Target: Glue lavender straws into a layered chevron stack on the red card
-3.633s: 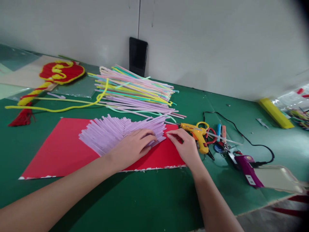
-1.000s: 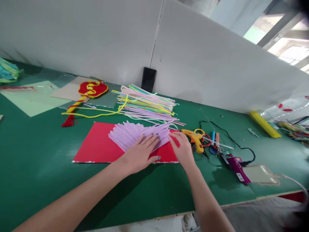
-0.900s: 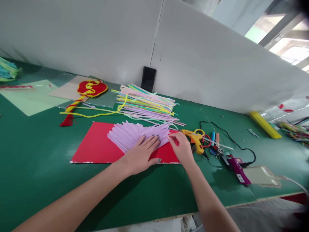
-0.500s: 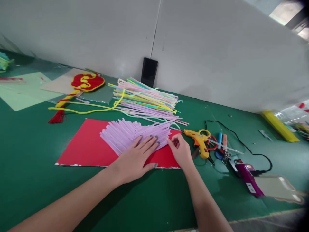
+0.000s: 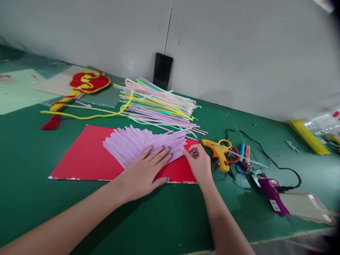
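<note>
Lilac pipe cleaners (image 5: 130, 143) lie side by side in a V pattern on a red sheet of board (image 5: 87, 156). My left hand (image 5: 147, 170) rests flat across the lower right part of them, its fingers stretched out and spread. At the right edge of the pattern, my right hand (image 5: 198, 161) has its fingers curled, thumb and forefinger together at the tip of a lilac strip. Whatever is inside the curled fingers is hidden.
Behind the board lies a pile of coloured pipe cleaners (image 5: 159, 102); a phone (image 5: 163, 71) leans on the wall. Left is a red and yellow fan-shaped piece (image 5: 89, 83). On the right are a yellow glue gun (image 5: 219, 152), scissors (image 5: 233, 154) and a purple device (image 5: 272, 196).
The view has shifted slightly, so the board and pile appear a little further left and higher. Both hands keep nearly the same places on the lilac pipe cleaners.
</note>
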{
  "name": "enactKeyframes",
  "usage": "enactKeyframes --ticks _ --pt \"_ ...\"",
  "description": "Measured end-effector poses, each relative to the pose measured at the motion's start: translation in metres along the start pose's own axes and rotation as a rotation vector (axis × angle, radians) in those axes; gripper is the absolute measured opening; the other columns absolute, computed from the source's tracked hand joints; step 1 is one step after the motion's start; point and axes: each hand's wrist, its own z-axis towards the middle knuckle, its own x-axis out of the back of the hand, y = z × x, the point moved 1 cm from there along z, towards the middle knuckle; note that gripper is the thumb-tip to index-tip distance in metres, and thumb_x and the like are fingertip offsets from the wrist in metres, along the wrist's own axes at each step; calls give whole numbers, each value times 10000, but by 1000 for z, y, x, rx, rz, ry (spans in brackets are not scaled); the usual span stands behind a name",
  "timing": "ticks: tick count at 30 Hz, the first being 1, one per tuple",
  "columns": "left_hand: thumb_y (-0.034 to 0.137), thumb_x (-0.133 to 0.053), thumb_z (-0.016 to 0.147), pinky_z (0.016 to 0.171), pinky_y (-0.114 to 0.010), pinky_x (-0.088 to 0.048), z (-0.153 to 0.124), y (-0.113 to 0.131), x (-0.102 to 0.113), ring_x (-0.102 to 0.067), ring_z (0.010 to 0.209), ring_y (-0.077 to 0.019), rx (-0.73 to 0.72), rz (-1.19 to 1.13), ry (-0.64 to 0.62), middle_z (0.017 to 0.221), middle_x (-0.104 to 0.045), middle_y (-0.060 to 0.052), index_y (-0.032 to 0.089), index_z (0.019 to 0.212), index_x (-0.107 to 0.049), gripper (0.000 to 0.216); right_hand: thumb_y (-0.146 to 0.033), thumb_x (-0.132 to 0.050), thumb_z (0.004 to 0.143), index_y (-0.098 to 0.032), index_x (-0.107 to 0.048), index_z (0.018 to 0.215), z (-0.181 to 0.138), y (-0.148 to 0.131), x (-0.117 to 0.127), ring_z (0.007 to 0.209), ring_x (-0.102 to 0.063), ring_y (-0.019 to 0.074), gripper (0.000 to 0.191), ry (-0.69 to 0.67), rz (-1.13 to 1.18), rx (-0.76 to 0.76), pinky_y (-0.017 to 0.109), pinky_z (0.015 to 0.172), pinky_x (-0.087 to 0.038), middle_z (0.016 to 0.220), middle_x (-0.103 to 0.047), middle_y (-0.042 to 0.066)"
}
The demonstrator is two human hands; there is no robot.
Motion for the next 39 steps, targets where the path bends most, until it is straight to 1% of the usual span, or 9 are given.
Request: enactKeyframes --ticks 5,13,17,20,23,26,32,37,39 --pt "533 -262 971 1146 -424 -74 0 0 0 -194 1409 -232 2 11 11 1541 -211 -59 202 1464 -272 594 -420 -613 768 -226 -460 675 0 4 -3 528 -427 108 264 -32 -122 43 239 542 -375 576 -445 -62" --pt "523 -268 974 1144 -420 -92 1 1 1 -223 1400 -231 9 14 34 1528 -250 -60 202 1462 -281 584 -420 -585 781 -230 -447 673 0 5 -5 539 -439 116 259 -34 -125 69 242 550 -387 587 -467 -51" --pt "533 -239 975 1141 -433 -92 5 6 4 -292 1368 -234 53 8 44 1492 -336 -73 166 1445 -320 602 -394 -595 780 -228 -452 674 0 5 -5 541 -441 116 243 -45 -128 67 241 556 -382 581 -467 -57" --pt "545 -244 969 1137 -460 -96 8 14 3 -339 1334 -262 84 27 87 1455 -395 -102 143 1421 -367 617 -389 -599 782 -227 -454 676 0 5 -5 539 -442 115 242 -52 -128 62 239 556 -382 580 -469 -59" --pt "552 -290 957 1118 -490 -144 12 22 1 -358 1316 -298 100 53 119 1432 -414 -133 187 1408 -400 590 -394 -598 783 -226 -458 680 0 4 -4 543 -446 116 242 -57 -134 63 241 555 -383 583 -471 -56" --pt "543 -289 960 1104 -506 -175 15 26 -2 -361 1311 -312 113 70 119 1424 -414 -143 217 1397 -420 561 -404 -589 785 -227 -462 686 0 4 -4 541 -447 120 239 -52 -142 77 246 550 -383 581 -473 -52" --pt "552 -217 967 1125 -540 -95 14 26 -4 -329 1329 -303 125 79 110 1426 -416 -149 104 1393 -409 647 -406 -578 791 -227 -449 677 0 2 -4 531 -437 113 249 -47 -128 84 242 547 -388 578 -471 -54" --pt "558 -205 966 1131 -537 -73 12 25 -6 -312 1342 -297 126 63 117 1435 -407 -142 101 1410 -381 661 -406 -581 788 -227 -450 674 0 1 -4 529 -438 112 249 -42 -129 79 241 544 -391 574 -470 -55" --pt "558 -208 965 1126 -543 -78 11 24 -5 -308 1345 -300 122 55 111 1445 -394 -143 119 1410 -386 649 -399 -585 786 -227 -452 674 0 2 -4 531 -440 112 245 -47 -127 72 239 544 -391 574 -470 -56"
